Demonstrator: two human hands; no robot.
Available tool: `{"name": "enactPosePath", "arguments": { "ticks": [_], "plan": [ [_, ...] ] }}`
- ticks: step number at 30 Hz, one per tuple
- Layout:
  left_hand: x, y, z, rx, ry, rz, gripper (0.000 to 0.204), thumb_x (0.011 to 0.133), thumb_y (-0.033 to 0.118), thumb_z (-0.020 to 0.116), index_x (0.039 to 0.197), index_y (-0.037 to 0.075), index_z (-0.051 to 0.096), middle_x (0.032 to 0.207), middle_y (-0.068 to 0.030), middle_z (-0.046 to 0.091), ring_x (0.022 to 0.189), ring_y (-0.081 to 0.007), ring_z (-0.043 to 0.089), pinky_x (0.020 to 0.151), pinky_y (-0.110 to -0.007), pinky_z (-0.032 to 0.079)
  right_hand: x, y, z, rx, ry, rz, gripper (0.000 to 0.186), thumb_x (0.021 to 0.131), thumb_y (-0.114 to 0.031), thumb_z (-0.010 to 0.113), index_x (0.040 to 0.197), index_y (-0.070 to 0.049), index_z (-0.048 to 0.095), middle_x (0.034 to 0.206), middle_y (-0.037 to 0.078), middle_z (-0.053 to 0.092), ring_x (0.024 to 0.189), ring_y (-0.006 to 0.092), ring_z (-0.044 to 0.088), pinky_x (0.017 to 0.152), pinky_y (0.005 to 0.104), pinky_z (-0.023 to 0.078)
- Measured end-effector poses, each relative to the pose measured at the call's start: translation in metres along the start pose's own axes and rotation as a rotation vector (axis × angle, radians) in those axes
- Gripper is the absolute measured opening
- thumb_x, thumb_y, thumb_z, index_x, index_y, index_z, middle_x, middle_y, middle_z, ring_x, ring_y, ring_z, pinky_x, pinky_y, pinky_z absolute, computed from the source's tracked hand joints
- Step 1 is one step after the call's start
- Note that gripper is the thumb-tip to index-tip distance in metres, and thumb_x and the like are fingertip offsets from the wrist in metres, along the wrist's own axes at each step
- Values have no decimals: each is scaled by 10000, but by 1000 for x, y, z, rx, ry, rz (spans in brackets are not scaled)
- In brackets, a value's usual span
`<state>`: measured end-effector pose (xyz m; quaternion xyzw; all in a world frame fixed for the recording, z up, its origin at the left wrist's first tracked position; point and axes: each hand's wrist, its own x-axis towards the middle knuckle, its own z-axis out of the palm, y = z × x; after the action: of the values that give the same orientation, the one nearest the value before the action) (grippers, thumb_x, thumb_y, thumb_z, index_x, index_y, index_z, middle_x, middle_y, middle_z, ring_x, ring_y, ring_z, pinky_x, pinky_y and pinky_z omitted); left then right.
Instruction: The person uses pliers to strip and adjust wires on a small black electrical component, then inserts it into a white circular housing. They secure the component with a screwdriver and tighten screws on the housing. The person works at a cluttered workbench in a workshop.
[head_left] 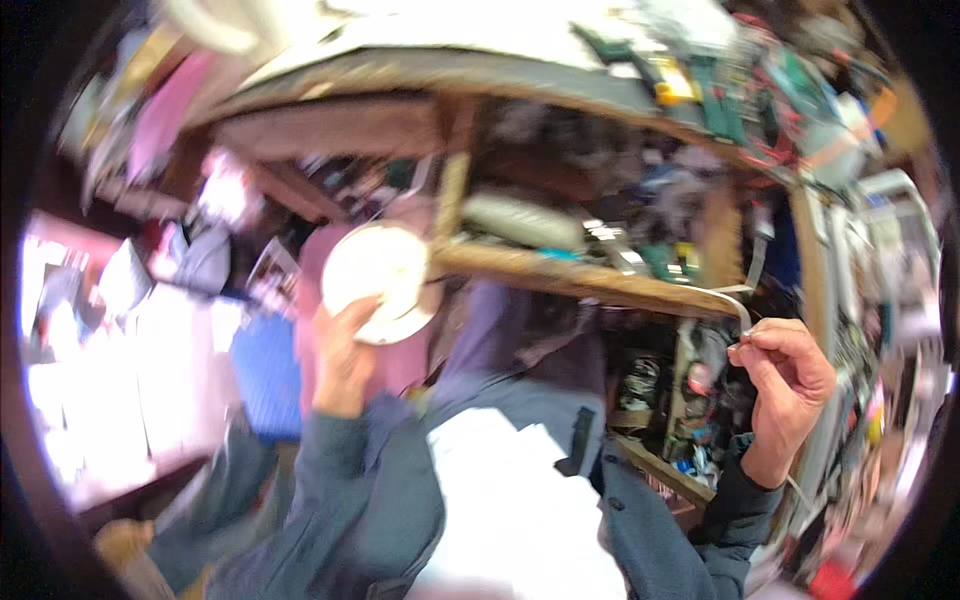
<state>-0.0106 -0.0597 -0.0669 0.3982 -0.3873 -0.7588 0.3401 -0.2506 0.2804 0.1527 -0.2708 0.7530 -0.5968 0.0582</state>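
My left hand (348, 350) grips a round, pale disc (375, 270) by its lower edge. Glare and motion blur wash out the disc's face, so its kind does not show. Over to the right, my right hand (785, 390) is closed in a pinch on a thin white strip (741, 312). The strip bends sharply just above the fingertips and runs left along the wooden rail (600, 280) of the bench. Whether it is wire, cord or flat band cannot be made out.
A wooden workbench (400, 75) spans the top, with pliers and cables (710, 95) at its right. Cluttered shelves below hold a pale cylinder (525, 222). Left of me are a blue panel (266, 375) and a blurred grey-blue sleeve or trouser leg (210, 510).
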Motion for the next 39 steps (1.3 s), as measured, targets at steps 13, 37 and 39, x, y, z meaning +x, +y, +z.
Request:
{"name": "enactPosePath", "arguments": {
  "ticks": [13,37,39],
  "plan": [
    [-80,38,14,-170,-2,-14,542,832,-113,655,1362,-74,551,1239,-191,698,1085,-271,717,959,-407,600,-4,55,217,46,-593,-428,184,797,82,763,965,13,730,902,119,723,751,229,716,661,298,563],
    [-103,49,8,-134,-50,-34,522,839,-106,696,1343,-61,571,1241,-177,700,1062,-239,718,935,-378,598,-8,54,249,-102,-713,-478,209,777,29,792,973,-31,749,885,97,709,738,242,709,652,312,566],
    [-102,49,7,-163,-59,-45,522,839,-104,697,1344,-62,570,1240,-180,699,1061,-242,719,932,-379,600,-8,53,250,-42,-727,-399,200,795,-5,784,986,-39,737,877,102,700,748,279,712,674,332,574]
  ]
}}
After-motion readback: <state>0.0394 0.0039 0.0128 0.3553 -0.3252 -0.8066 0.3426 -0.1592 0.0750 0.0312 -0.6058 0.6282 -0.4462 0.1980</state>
